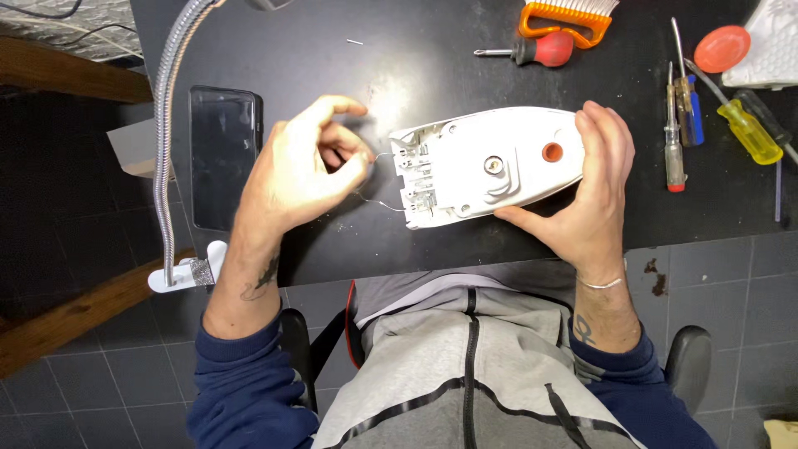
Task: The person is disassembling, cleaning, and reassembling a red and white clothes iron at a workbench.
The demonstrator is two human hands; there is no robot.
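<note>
One white housing, two hands

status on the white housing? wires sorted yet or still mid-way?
Done: the white housing lies open-side up on the black table, inner terminals exposed. In hand: the right hand steadies its rounded end while the left hand pinches a thin wire at the terminal end. Left: wire looks loose; the screwdrivers lie unused, housing not closed.
</note>
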